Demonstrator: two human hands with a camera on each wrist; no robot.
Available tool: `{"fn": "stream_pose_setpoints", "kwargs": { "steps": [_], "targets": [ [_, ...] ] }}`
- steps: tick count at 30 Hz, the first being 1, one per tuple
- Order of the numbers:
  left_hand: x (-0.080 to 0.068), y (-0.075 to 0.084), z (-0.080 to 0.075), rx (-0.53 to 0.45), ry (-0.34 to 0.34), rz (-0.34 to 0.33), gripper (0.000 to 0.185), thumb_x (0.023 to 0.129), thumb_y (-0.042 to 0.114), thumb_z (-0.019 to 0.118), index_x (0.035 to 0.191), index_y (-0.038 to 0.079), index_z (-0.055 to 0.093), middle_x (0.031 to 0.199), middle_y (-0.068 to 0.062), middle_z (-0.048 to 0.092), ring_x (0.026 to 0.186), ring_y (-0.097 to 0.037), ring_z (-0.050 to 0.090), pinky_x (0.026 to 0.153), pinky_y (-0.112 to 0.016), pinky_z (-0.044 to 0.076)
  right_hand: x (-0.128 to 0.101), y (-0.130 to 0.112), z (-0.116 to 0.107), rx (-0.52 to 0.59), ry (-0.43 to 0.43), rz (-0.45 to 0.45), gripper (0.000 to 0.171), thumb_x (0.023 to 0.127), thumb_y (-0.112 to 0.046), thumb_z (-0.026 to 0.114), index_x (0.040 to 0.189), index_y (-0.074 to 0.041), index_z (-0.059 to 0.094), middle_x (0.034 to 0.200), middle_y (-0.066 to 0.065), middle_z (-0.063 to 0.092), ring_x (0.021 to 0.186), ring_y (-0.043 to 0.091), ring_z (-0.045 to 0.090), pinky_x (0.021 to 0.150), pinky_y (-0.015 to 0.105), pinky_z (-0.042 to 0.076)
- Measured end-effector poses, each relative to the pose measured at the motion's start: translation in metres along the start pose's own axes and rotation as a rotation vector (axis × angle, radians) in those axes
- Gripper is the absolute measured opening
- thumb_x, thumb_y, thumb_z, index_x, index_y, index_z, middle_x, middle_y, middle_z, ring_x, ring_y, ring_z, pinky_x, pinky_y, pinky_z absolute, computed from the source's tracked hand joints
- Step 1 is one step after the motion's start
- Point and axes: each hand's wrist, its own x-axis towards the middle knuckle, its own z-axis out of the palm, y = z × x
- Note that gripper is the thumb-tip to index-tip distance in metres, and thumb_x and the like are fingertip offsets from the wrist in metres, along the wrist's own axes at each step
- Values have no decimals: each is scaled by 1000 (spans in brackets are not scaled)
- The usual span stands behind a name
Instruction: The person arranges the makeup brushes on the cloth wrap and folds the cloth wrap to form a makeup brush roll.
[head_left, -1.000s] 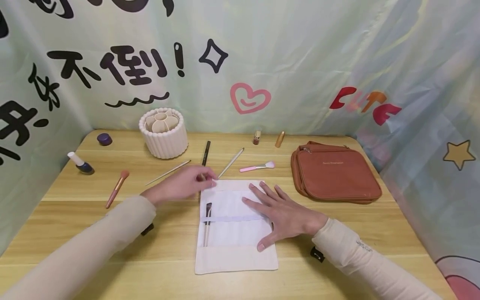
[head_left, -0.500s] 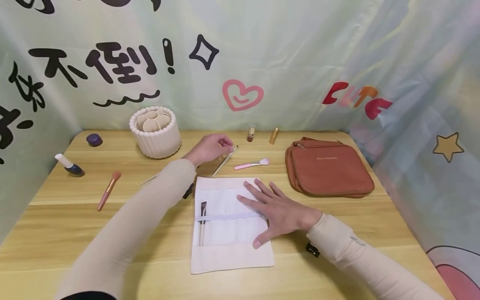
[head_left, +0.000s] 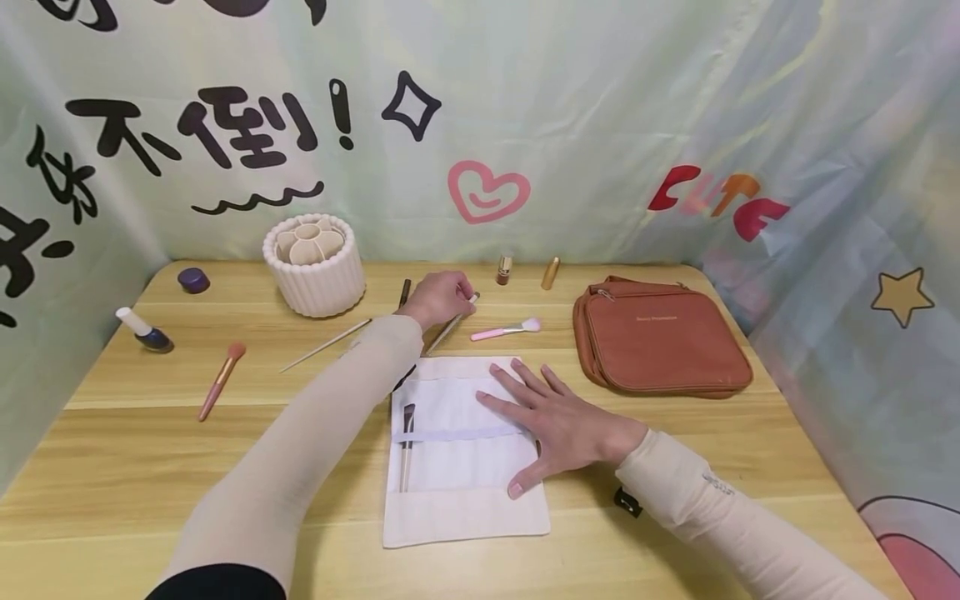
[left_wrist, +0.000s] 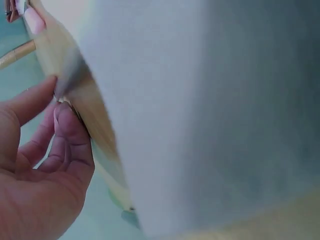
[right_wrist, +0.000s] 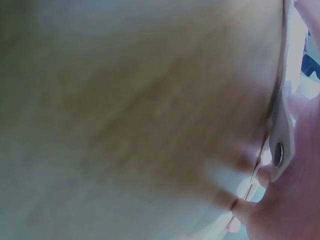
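left hand (head_left: 438, 297): at 12 o'clock of the cloth roll, fingers curled on the upper end of a thin pale brush (head_left: 450, 325); the left wrist view shows fingertips closing on a slim shaft.
right hand (head_left: 558, 421): flat, fingers spread, pressing the right half of the brush roll (head_left: 457, 467) onto the desk (head_left: 675, 467).
brush roll: open, middle of the desk toward 6 o'clock; one dark-tipped brush (head_left: 406, 442) already under its band at the left edge.
thin pale brush: lies slanted on the desk just beyond the roll's top edge, tip toward 1 o'clock.
step: looks like pick-up of the next brush; whether it has left the desk, cannot tell.
next move: likely needs the brush turned in line with the slots and slid under the band beside the dark-tipped one, roll held flat.
others: pink brush (head_left: 506, 330) at 1 o'clock, brown bag (head_left: 663, 337) at 2 o'clock.
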Motion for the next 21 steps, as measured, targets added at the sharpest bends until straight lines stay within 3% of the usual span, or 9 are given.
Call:
{"fn": "stream_pose_setpoints", "kwargs": {
  "steps": [7, 13, 17, 21],
  "targets": [
    [-4, 6, 2, 42, 61, -55, 17, 104, 16, 72, 119, 7, 71, 123, -11, 74, 113, -30, 65, 105, -46, 54, 0, 1, 0, 2, -5, 0, 127, 79, -81, 80, 176, -30, 18, 185, 9, -4, 170, 43, -6, 131, 74, 3],
    [-3, 8, 3, 66, 75, -88, 17, 103, 18, 73, 116, 7, 71, 118, -11, 74, 108, -28, 66, 98, -43, 57, -1, 1, 1, 2, 0, 3, 127, 78, -81, 81, 176, -29, 18, 185, 10, -3, 170, 44, -6, 131, 74, 3],
    [-2, 8, 1, 50, 77, -70, 21, 105, 21, 71, 120, 7, 72, 121, -11, 75, 108, -27, 66, 98, -42, 57, -1, 1, 2, 4, 3, 2, 127, 78, -81, 81, 176, -29, 18, 185, 10, -3, 170, 44, -6, 131, 74, 3],
    [-4, 6, -9, -45, 73, -18, 26, 109, 22, 66, 128, 6, 74, 124, -11, 75, 106, -25, 67, 97, -40, 56, -1, 0, 1, 8, 3, -3, 127, 79, -80, 81, 176, -29, 18, 185, 11, -3, 170, 44, -7, 131, 75, 3]
  ]
}}
